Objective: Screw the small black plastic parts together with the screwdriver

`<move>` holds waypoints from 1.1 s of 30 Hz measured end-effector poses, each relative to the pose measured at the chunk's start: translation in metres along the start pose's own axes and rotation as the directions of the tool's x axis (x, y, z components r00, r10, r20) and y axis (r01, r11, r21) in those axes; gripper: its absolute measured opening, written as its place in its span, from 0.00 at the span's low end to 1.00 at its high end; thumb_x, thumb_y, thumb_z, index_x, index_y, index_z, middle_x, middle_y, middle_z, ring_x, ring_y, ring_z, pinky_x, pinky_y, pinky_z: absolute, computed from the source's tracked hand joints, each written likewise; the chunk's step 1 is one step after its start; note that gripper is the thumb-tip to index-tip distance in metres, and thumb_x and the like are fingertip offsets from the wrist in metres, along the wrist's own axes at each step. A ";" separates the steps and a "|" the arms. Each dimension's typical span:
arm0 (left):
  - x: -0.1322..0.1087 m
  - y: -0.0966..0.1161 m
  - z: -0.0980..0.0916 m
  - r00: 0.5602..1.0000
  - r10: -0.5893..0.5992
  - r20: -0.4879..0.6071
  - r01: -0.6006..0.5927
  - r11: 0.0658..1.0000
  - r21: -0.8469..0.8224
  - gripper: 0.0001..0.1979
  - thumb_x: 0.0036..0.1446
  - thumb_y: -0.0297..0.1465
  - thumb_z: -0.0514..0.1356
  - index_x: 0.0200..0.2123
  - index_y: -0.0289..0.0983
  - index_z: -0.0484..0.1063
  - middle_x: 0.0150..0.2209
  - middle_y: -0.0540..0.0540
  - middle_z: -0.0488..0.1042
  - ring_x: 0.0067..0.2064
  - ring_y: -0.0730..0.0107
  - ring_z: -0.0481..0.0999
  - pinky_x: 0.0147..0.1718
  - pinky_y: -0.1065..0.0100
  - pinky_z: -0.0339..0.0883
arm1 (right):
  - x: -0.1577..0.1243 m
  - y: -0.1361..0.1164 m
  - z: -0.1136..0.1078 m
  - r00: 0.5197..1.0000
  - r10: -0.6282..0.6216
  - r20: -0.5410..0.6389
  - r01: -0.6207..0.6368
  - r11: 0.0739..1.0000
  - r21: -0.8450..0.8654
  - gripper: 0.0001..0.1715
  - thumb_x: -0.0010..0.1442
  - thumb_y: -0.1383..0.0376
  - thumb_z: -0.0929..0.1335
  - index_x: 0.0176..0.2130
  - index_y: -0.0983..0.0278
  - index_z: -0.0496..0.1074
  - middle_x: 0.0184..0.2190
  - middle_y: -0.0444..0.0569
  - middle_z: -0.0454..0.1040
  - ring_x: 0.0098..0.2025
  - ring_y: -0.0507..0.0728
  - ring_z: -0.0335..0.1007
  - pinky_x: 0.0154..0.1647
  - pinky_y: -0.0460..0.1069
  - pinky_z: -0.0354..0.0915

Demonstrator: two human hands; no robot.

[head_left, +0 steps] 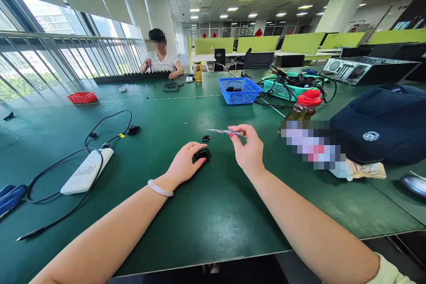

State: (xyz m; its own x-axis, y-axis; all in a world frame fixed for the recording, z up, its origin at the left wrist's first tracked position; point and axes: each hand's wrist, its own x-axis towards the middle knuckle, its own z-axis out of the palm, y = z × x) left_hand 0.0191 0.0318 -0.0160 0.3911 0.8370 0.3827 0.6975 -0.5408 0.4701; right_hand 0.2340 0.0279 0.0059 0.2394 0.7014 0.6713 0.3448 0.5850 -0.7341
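Note:
My left hand is closed, fingers and thumb around a small black plastic part on the green table. Just beyond that part lies a smaller black piece; its kind is too small to make out. In a pinch, my right hand holds a small screwdriver with a thin shaft and a clear, purplish handle. Its tip points left, above the table and a little past the smaller piece. My fingers partly hide the handle.
Left are a white power bank-like box with a black cable, a soldering-pen-like tool, blue gloves and a red tray. Beyond stand blue and green baskets. Right are a red-lidded bottle and dark bag. A co-worker sits opposite.

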 end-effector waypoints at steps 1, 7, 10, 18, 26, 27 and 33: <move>-0.001 0.001 -0.002 0.999 -0.001 -0.037 0.001 1.000 0.011 0.19 0.59 0.34 0.60 0.54 0.40 0.72 0.52 0.42 0.72 0.54 0.60 0.73 0.57 0.57 0.67 | 0.001 0.004 0.000 0.999 0.029 0.035 -0.028 0.999 -0.036 0.02 0.61 0.64 0.68 0.37 0.60 0.72 0.43 0.48 0.81 0.40 0.56 0.77 0.48 0.54 0.72; -0.007 0.009 -0.017 0.981 -0.096 -0.167 0.140 0.952 0.274 0.17 0.59 0.32 0.55 0.50 0.39 0.75 0.59 0.40 0.64 0.44 0.63 0.76 0.50 0.58 0.72 | 0.001 0.027 0.014 0.954 0.192 0.230 -0.164 0.977 -0.136 0.13 0.57 0.73 0.67 0.35 0.59 0.80 0.45 0.46 0.82 0.40 0.57 0.79 0.47 0.54 0.73; -0.010 0.010 -0.021 0.984 -0.148 -0.094 0.174 0.883 0.436 0.19 0.58 0.30 0.53 0.50 0.37 0.76 0.61 0.38 0.62 0.48 0.56 0.75 0.51 0.55 0.71 | 0.000 0.033 0.018 0.939 0.199 0.282 -0.156 0.973 -0.169 0.15 0.56 0.74 0.67 0.35 0.57 0.81 0.45 0.44 0.81 0.41 0.57 0.79 0.48 0.55 0.73; -0.012 0.014 -0.013 0.972 -0.232 0.030 0.193 0.869 0.455 0.26 0.60 0.31 0.50 0.60 0.34 0.68 0.57 0.37 0.69 0.54 0.53 0.72 0.57 0.54 0.66 | -0.007 0.023 0.014 0.912 0.155 0.380 -0.112 0.985 -0.133 0.12 0.57 0.70 0.69 0.37 0.56 0.81 0.42 0.44 0.82 0.32 0.54 0.77 0.40 0.52 0.74; -0.001 0.014 0.005 0.981 -0.151 0.122 0.103 0.938 0.332 0.36 0.63 0.48 0.52 0.68 0.35 0.54 0.68 0.35 0.56 0.70 0.47 0.50 0.66 0.46 0.50 | -0.008 0.017 0.019 0.937 0.053 0.346 -0.014 0.993 -0.116 0.13 0.58 0.69 0.67 0.39 0.56 0.81 0.40 0.43 0.82 0.34 0.54 0.78 0.56 0.56 0.69; 0.001 0.013 0.008 0.975 -0.164 0.147 0.108 0.938 0.330 0.36 0.63 0.48 0.52 0.69 0.36 0.53 0.69 0.35 0.54 0.71 0.45 0.47 0.66 0.44 0.49 | -0.008 0.017 0.019 0.939 0.051 0.340 -0.009 0.992 -0.123 0.13 0.58 0.70 0.67 0.38 0.56 0.80 0.40 0.43 0.82 0.35 0.54 0.78 0.57 0.57 0.68; 0.003 0.004 0.011 0.982 -0.071 0.173 0.016 0.954 0.300 0.22 0.66 0.39 0.50 0.59 0.38 0.68 0.64 0.38 0.63 0.70 0.50 0.50 0.67 0.46 0.49 | -0.005 0.015 0.015 0.956 0.110 0.270 -0.077 0.989 -0.130 0.12 0.58 0.68 0.67 0.38 0.58 0.80 0.41 0.45 0.82 0.40 0.57 0.79 0.50 0.54 0.72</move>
State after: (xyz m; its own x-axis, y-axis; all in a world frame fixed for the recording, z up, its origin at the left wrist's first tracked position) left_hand 0.0300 0.0331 -0.0218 0.4384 0.8751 0.2049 0.8517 -0.4773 0.2164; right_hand 0.2245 0.0395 -0.0104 0.0214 0.8452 0.5341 0.4406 0.4716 -0.7639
